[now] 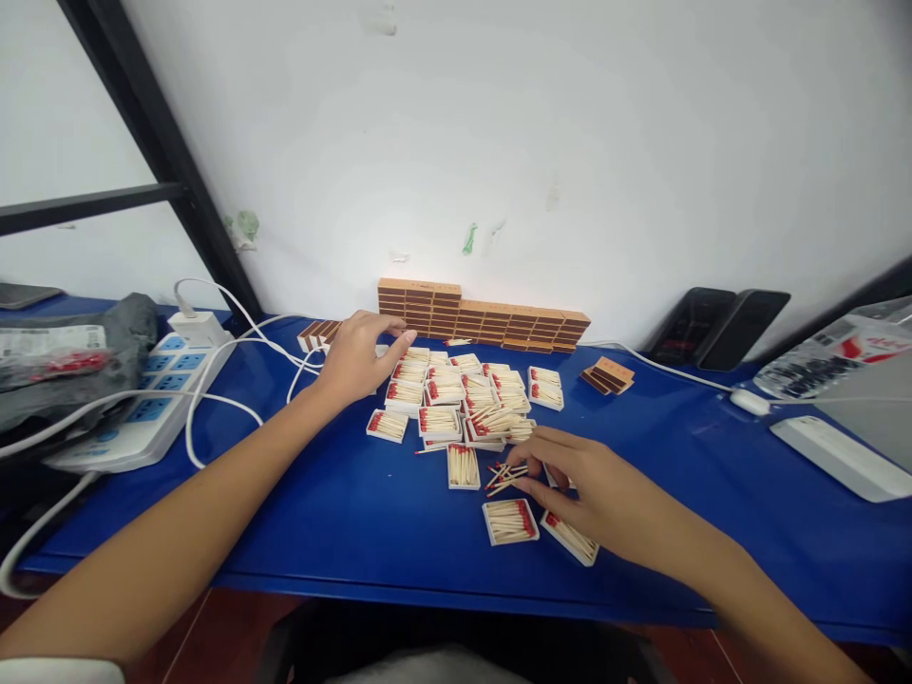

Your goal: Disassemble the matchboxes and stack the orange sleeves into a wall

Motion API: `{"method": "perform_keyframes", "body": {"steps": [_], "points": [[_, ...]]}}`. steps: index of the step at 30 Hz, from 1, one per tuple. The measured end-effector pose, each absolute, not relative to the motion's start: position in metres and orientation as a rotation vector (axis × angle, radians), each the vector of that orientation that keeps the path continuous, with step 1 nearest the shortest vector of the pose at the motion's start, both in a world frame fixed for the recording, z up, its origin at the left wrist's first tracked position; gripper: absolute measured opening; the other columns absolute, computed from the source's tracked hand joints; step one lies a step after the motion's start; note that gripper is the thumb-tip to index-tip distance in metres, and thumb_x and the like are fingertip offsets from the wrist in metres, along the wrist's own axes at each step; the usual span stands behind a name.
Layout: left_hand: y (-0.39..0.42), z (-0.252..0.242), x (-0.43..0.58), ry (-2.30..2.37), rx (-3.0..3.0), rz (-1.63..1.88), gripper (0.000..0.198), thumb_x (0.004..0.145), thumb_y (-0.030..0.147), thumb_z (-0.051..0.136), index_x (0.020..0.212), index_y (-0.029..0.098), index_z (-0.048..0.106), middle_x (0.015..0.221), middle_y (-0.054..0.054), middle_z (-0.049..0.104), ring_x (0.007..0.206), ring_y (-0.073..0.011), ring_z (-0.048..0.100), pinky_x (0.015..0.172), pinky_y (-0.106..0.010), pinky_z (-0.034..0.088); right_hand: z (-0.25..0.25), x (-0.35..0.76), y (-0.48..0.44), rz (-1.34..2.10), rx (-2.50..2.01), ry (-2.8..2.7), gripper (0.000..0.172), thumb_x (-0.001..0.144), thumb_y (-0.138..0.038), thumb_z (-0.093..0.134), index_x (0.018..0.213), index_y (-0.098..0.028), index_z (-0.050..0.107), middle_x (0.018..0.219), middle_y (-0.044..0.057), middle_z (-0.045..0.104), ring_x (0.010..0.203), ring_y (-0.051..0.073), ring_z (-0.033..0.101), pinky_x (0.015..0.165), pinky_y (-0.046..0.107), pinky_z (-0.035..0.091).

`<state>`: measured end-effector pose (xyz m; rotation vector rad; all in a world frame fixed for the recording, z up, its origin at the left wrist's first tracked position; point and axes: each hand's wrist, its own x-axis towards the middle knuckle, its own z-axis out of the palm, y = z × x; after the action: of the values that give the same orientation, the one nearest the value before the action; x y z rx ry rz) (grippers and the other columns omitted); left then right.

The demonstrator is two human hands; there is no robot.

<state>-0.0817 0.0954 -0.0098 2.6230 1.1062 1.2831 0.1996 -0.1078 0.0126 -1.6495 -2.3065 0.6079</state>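
Observation:
My left hand is over the back left of a cluster of white matchbox trays full of red-tipped matches. Its thumb sticks out to the right, apart from the bent fingers; a whitish edge shows below it, too hidden to name. At the front right, my right hand pinches at a few loose matches on the table, thumb and fingertips close together around their ends. Just in front lie two filled trays, one straight and one slanted, the latter partly under my wrist. Another tray is mostly hidden behind my right fingers.
Stacked brown matchbox sleeves line the wall, with more sleeves at left and right. A power strip with white cables is at left. Two phones lean at the right, near a white device.

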Motion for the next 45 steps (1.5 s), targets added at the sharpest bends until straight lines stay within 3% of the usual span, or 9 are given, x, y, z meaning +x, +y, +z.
{"method": "perform_keyframes", "body": {"steps": [4, 10, 15, 25, 45], "points": [[0.096, -0.010, -0.082, 1.109, 2.621, 1.273, 0.032, 0.102, 0.047, 0.058, 0.109, 0.020, 0.074, 0.106, -0.008, 0.079, 0.106, -0.0288, 0.069, 0.100, -0.049, 0.052, 0.005, 0.203, -0.099, 0.524, -1.717, -2.370, 0.023, 0.101, -0.041, 0.062, 0.118, -0.027, 0.070, 0.115, 0.006, 0.068, 0.092, 0.022, 0.068, 0.075, 0.035, 0.052], [0.097, -0.012, -0.083, 1.113, 2.637, 1.259, 0.030, 0.103, 0.044, 0.058, 0.107, 0.019, 0.073, 0.104, -0.008, 0.079, 0.103, -0.0279, 0.069, 0.099, -0.048, 0.052, -0.001, 0.203, -0.098, 0.565, -1.783, -2.364, 0.016, 0.102, -0.039, 0.060, 0.105, -0.025, 0.067, 0.110, 0.006, 0.068, 0.090, 0.022, 0.067, 0.075, 0.034, 0.051], [0.097, -0.011, -0.083, 1.103, 2.645, 1.237, 0.030, 0.104, 0.045, 0.056, 0.105, 0.020, 0.073, 0.105, -0.008, 0.078, 0.104, -0.0276, 0.068, 0.099, -0.048, 0.051, -0.004, 0.201, -0.098, 0.568, -1.783, -2.354, 0.025, 0.106, -0.043, 0.052, 0.096, -0.024, 0.066, 0.102, 0.005, 0.067, 0.083, 0.020, 0.065, 0.072, 0.034, 0.048], [0.094, -0.011, -0.082, 1.092, 2.644, 1.194, 0.029, 0.103, 0.045, 0.056, 0.106, 0.022, 0.073, 0.107, -0.007, 0.078, 0.107, -0.0279, 0.068, 0.101, -0.048, 0.051, 0.005, 0.206, -0.107, 0.534, -1.839, -2.339, 0.019, 0.103, -0.038, 0.055, 0.095, -0.024, 0.065, 0.101, 0.006, 0.068, 0.083, 0.022, 0.067, 0.070, 0.034, 0.049], [0.094, -0.010, -0.081, 1.086, 2.694, 1.143, 0.031, 0.103, 0.045, 0.055, 0.109, 0.020, 0.073, 0.108, -0.008, 0.078, 0.107, -0.0282, 0.067, 0.102, -0.048, 0.051, -0.002, 0.217, -0.106, 0.354, -1.840, -2.387, 0.029, 0.109, -0.033, 0.040, 0.092, -0.022, 0.060, 0.099, 0.009, 0.066, 0.078, 0.022, 0.067, 0.072, 0.036, 0.052]]}}
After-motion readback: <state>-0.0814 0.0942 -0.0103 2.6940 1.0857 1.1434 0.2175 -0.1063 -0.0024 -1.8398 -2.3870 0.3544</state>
